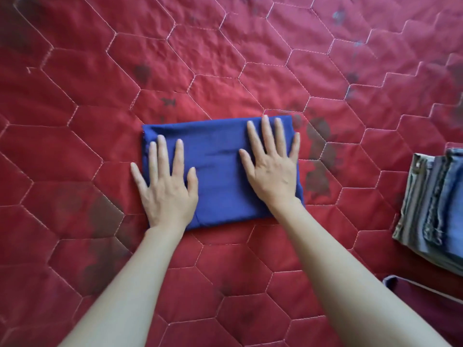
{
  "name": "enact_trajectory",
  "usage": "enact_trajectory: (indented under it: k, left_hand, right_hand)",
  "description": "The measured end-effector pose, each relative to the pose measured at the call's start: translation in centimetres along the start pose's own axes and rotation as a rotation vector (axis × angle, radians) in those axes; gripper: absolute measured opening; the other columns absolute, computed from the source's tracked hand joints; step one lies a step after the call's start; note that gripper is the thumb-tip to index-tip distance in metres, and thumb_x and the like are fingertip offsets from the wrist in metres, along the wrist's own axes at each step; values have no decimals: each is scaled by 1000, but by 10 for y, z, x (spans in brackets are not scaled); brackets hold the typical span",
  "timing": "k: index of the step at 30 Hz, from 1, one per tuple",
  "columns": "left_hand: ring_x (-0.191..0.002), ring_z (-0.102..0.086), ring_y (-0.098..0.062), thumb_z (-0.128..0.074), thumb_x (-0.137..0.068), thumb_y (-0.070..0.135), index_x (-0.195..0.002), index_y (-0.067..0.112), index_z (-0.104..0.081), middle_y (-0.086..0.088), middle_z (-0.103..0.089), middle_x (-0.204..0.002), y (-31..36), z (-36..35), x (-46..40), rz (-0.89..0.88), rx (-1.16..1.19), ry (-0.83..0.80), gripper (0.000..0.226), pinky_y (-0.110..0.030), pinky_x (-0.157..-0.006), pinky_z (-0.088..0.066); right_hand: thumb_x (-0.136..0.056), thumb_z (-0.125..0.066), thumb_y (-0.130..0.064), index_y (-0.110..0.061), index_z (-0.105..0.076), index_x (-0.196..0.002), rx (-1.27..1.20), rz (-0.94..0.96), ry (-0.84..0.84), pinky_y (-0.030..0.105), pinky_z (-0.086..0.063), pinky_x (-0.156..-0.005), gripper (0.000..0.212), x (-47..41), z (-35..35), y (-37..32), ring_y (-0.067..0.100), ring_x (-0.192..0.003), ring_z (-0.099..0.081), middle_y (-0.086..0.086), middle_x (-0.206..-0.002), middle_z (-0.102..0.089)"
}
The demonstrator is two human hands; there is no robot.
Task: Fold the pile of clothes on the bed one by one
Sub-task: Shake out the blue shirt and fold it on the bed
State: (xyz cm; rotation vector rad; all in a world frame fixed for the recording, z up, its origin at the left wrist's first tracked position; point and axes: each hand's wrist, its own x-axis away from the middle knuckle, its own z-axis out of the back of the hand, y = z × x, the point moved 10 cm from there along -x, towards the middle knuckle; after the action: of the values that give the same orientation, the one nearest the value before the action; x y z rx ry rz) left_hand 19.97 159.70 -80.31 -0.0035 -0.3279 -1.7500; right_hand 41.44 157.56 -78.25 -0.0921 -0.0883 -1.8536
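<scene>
A dark blue garment (215, 156) lies folded into a flat rectangle in the middle of the red quilted bed cover (225, 58). My left hand (167, 186) lies flat on its left part, fingers straight and spread, the little finger off the cloth's left edge. My right hand (273, 169) presses flat on its right part, fingers spread toward the far right corner. Neither hand grips the fabric.
At the right edge lies a stack of folded denim and grey clothes (436, 209). A dark maroon cloth with a pale edge (431, 306) sits at the lower right. The cover has hexagon stitching and dark faded marks.
</scene>
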Motion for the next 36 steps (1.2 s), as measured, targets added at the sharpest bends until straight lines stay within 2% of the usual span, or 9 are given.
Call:
enact_trajectory:
  k: [2,5,9,14,16,19,22,25,36]
  left_hand:
    - [-148,-10,-30,-27,-98,40,-153,24,-18,-6,-12,-161,-8,0,3,30,21,-10,58,-56,-115,-9]
    - [-147,-11,-35,-32,-99,38,-153,22,-20,-13,-7,-161,-9,5,4,44,55,-27,57,-55,-115,-9]
    - [-138,-28,-41,-50,-96,35,-148,27,-35,-27,-20,-153,-12,20,9,159,113,5,55,-53,-108,-25]
    - [-104,-46,-41,-52,-94,41,-146,33,-36,-23,-40,-131,-10,31,13,204,94,-57,55,-51,-86,-40]
    - [-97,-49,-41,-48,-96,42,-148,35,-32,-23,-44,-118,-9,32,14,179,116,-97,55,-49,-83,-42]
    - [-93,-55,-43,-43,-98,41,-148,38,-30,-20,-49,-111,-13,29,26,198,218,-162,51,-46,-80,-42]
    - [-102,-54,-44,-42,-101,32,-149,33,-31,-20,-50,-118,-16,24,46,213,344,-187,49,-46,-86,-40]
    - [-105,-52,-44,-44,-101,25,-149,27,-31,-22,-48,-124,-9,21,70,186,390,-197,50,-47,-89,-40]
    - [-115,-51,-42,-51,-98,18,-146,24,-38,-20,-48,-135,103,50,158,43,429,-123,50,-43,-90,-40]
  right_hand:
    - [-98,-25,-57,-32,-19,-153,0,-107,-16,54,-7,-118,60,4,1,26,24,-149,-11,3,-161,-13]
    - [-96,-33,-60,-31,-15,-154,-142,-206,-67,47,-11,-119,66,8,0,40,26,-149,-10,11,-162,-7]
    - [-96,-42,-57,-31,-23,-152,-200,-286,-7,41,-27,-110,65,18,11,47,28,-142,-25,14,-156,-24]
    - [-94,-50,-53,-39,-29,-149,-315,-331,-1,41,-49,-83,61,44,15,51,28,-110,-48,9,-132,-43]
    - [-93,-49,-55,-43,-26,-148,-375,-331,-27,36,-47,-70,61,51,12,50,27,-90,-54,6,-119,-44]
    - [-92,-50,-56,-46,-22,-148,-475,-335,-90,34,-42,-65,63,64,4,48,26,-70,-49,0,-101,-40]
    - [-92,-55,-51,-43,-27,-148,-555,-343,-91,33,-40,-68,64,87,3,49,29,-84,-57,0,-98,-47]
    - [-91,-57,-49,-41,-30,-148,-584,-357,-75,35,-44,-71,63,119,5,55,29,-95,-60,3,-110,-55]
    - [-91,-60,-45,-32,-43,-144,-581,-339,7,36,-44,-73,57,221,50,157,30,-103,-60,6,-121,-59]
